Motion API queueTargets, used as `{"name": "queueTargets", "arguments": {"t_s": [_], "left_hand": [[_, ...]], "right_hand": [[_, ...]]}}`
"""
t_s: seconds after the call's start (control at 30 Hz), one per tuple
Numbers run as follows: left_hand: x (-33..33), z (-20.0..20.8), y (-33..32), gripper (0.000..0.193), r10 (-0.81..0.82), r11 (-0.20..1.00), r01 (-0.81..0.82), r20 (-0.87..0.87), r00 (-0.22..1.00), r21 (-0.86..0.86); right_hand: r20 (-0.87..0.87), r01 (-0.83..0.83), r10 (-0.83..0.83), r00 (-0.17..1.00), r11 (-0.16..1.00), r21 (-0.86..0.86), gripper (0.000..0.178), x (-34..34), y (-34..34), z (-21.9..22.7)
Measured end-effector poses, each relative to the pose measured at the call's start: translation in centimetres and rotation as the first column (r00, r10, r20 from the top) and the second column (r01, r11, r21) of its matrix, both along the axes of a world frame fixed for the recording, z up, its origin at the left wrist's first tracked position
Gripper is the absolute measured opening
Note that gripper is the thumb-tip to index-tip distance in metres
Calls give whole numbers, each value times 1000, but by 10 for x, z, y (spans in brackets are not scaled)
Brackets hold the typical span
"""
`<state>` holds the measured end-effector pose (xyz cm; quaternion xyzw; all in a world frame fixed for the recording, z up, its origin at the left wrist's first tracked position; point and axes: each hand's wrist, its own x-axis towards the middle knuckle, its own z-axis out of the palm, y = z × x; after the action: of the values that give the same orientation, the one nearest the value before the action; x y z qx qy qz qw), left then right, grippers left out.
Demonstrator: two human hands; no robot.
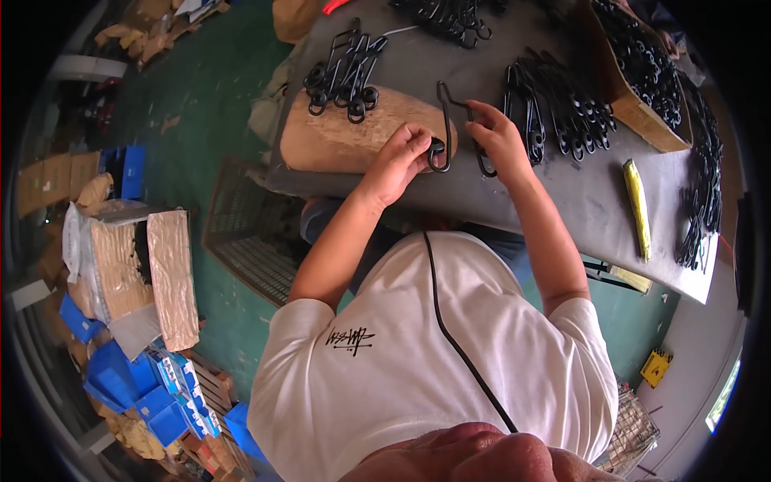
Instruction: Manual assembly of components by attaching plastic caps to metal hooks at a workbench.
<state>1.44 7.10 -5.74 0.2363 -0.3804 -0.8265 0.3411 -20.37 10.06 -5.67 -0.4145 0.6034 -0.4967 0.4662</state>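
Note:
Pinched between the thumb and fingers of my left hand (401, 159) is a black bent metal rod (447, 120), held by its looped lower end. My right hand (494, 138) is closed on a black rod part to the right of it, whose rounded end shows below the fingers. Whether both hands hold one piece or two, I cannot tell. Under my left hand lies a worn brown board (337, 143) on the grey table (385, 183). At the board's far left sits a bunch of black rod pieces with ringed ends (348, 76).
Right of my hands lie rows of black rod pieces (562, 112), with more (458, 20) at the far side. A cardboard box (654, 120) holds many black parts. A yellow wrapped stick (637, 209) lies near the right. A crate (249, 233) stands on the floor left.

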Motion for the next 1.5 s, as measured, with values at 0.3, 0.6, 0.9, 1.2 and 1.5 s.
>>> {"name": "queueTargets", "arguments": {"t_s": [0.3, 0.6, 0.9, 1.2, 1.5], "left_hand": [[-2, 11, -1, 18, 72, 879, 110, 357, 931, -464], [-22, 9, 11, 34, 706, 573, -190, 362, 608, -798], [-6, -29, -18, 32, 652, 675, -160, 479, 588, -720], [-21, -19, -15, 31, 912, 222, 295, 305, 276, -929], [-43, -19, -25, 76, 820, 438, 466, 554, 142, -769]], "right_hand": [[-58, 25, -29, 998, 998, -58, 46, 7, 7, -5], [-56, 218, -224, 973, 970, -105, 46, 53, 14, 9], [-589, 137, -773, 236, 627, -767, 23, -153, -39, 50], [-977, 563, -156, -142, 799, -210, 41, -353, -63, 71], [-44, 615, -706, 707, 645, -454, 39, -315, -54, 68]]}}
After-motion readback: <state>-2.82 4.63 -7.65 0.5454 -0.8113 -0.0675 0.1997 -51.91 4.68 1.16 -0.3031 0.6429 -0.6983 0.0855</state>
